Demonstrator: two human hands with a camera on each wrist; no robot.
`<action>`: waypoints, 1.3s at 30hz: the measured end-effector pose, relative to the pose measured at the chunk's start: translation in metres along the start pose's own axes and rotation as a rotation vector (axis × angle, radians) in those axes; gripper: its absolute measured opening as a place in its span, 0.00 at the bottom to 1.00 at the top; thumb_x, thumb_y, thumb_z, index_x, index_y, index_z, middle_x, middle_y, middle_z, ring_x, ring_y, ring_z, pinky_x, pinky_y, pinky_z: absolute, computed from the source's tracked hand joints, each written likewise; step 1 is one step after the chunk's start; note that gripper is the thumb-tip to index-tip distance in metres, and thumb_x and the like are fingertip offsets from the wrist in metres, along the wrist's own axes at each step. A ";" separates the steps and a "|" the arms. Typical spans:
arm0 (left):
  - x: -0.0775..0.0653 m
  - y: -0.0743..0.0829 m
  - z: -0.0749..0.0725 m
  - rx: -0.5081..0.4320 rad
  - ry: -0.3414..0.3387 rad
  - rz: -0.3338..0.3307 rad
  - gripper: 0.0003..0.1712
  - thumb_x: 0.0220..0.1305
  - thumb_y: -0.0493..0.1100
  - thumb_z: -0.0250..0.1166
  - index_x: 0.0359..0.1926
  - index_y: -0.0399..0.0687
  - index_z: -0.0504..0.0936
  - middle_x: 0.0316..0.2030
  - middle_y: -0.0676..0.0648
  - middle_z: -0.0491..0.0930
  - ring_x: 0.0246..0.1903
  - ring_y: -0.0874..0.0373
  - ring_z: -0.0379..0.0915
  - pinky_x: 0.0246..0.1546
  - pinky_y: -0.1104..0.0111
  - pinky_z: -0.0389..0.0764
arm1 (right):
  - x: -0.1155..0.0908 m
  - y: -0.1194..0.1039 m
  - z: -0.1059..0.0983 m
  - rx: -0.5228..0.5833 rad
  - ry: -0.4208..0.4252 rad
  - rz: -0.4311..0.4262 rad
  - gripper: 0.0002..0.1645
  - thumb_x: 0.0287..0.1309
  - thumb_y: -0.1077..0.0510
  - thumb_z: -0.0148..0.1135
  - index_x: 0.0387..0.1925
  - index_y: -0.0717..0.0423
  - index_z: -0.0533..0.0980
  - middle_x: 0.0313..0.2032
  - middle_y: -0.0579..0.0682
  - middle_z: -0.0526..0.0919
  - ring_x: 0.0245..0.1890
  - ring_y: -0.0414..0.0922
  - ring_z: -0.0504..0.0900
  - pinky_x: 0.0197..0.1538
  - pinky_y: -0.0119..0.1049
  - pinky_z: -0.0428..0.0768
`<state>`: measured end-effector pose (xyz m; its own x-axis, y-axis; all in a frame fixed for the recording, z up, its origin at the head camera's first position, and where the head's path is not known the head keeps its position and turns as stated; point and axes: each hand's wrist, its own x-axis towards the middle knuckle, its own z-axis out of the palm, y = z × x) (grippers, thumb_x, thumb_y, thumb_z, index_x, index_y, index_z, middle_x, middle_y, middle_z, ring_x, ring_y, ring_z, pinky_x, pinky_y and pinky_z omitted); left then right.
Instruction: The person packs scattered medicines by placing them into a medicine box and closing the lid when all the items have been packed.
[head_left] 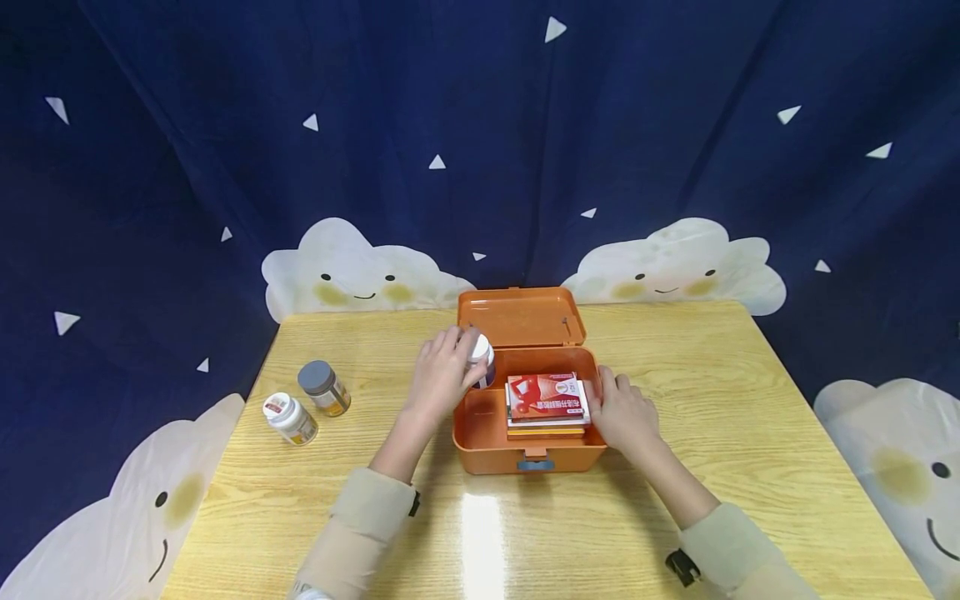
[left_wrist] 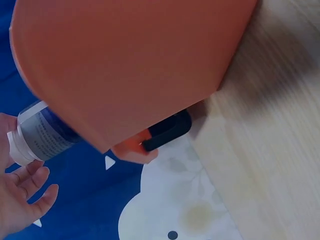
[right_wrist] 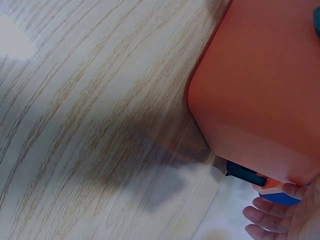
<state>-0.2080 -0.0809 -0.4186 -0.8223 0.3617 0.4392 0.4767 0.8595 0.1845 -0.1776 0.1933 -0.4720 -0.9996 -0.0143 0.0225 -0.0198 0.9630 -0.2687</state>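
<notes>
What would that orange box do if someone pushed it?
The orange box looks smooth and hard-walled, so it probably keeps its shape. Its broad, low form suggests sliding rather than tipping. The stacked cartons inside might shift, as there is space beside them.

White-capped bottle (head_left: 483, 353) partly hidden behind the left hand (head_left: 442, 371)

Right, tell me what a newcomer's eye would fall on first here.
Most likely the bright orange box, standing open on the wooden table with a red carton inside. Next, perhaps, the left hand, holding a white-capped bottle at the box's left rear corner. Behind the table, the dark blue curtain with smiling white clouds would also stand out.
</notes>
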 end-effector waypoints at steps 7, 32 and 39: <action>-0.001 0.002 0.017 0.082 -0.040 0.047 0.25 0.59 0.53 0.58 0.53 0.44 0.71 0.41 0.44 0.72 0.40 0.51 0.68 0.39 0.59 0.72 | 0.000 0.000 0.000 0.000 0.000 -0.005 0.28 0.62 0.49 0.43 0.60 0.59 0.60 0.46 0.66 0.71 0.41 0.63 0.74 0.36 0.57 0.73; -0.006 0.014 0.055 0.248 -0.113 0.025 0.20 0.55 0.51 0.59 0.46 0.46 0.75 0.38 0.45 0.76 0.41 0.51 0.70 0.43 0.60 0.67 | 0.000 0.000 -0.001 0.004 0.017 -0.007 0.28 0.65 0.46 0.40 0.59 0.59 0.61 0.45 0.66 0.72 0.39 0.63 0.75 0.34 0.57 0.73; -0.006 0.017 0.063 0.299 -0.099 0.019 0.16 0.52 0.50 0.61 0.37 0.45 0.75 0.32 0.45 0.74 0.36 0.50 0.71 0.42 0.61 0.67 | -0.001 -0.001 0.000 0.004 0.046 -0.015 0.29 0.66 0.44 0.37 0.58 0.59 0.62 0.44 0.66 0.73 0.38 0.64 0.75 0.33 0.56 0.73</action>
<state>-0.2146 -0.0458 -0.4733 -0.8477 0.3993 0.3492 0.3918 0.9151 -0.0955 -0.1769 0.1924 -0.4718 -0.9974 -0.0159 0.0703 -0.0345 0.9617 -0.2720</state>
